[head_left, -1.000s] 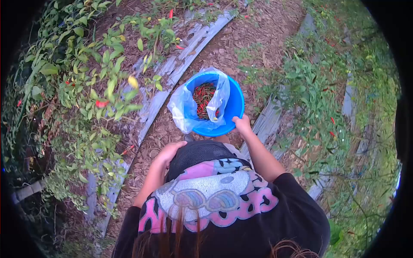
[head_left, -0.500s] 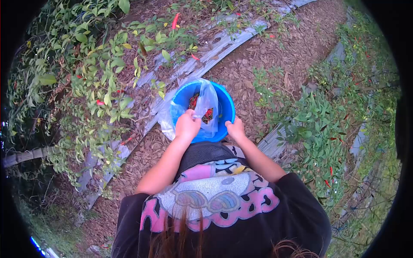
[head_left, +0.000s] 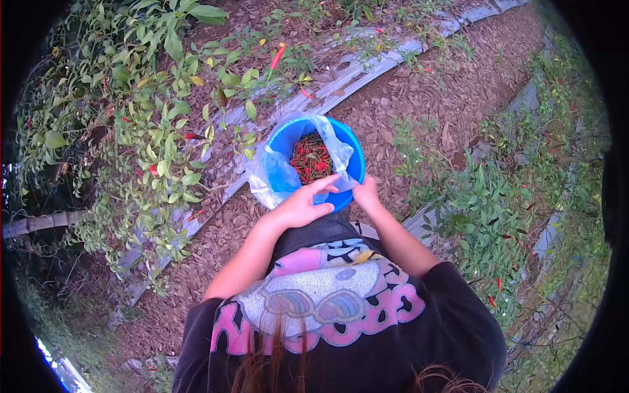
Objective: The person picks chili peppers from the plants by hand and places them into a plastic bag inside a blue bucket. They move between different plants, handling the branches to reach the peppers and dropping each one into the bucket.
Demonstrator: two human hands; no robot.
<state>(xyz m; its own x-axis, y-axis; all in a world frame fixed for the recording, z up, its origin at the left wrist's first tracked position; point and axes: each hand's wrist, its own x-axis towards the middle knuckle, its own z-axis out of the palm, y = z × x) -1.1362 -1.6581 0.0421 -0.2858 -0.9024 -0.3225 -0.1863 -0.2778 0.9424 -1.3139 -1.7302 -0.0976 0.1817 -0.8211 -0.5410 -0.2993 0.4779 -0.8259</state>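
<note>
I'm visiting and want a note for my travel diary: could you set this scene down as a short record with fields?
Place: leaf-littered path between pepper plants
Container: blue bucket with a clear plastic bag inside, draped over its rim
Contents: red peppers
Left hand: open, over the near rim
Right hand: at the bucket's right rim

We are outdoors in a planted plot, a garden or small farm. Around the blue bucket [head_left: 357, 164], dry leaf litter [head_left: 419, 98] covers the ground. Left of the bucket we see leafy plants [head_left: 164, 150] bearing red peppers [head_left: 278, 57], with a strip of grey sheeting [head_left: 341, 85] running just beyond it; to its right grow more green plants [head_left: 478, 203].
</note>
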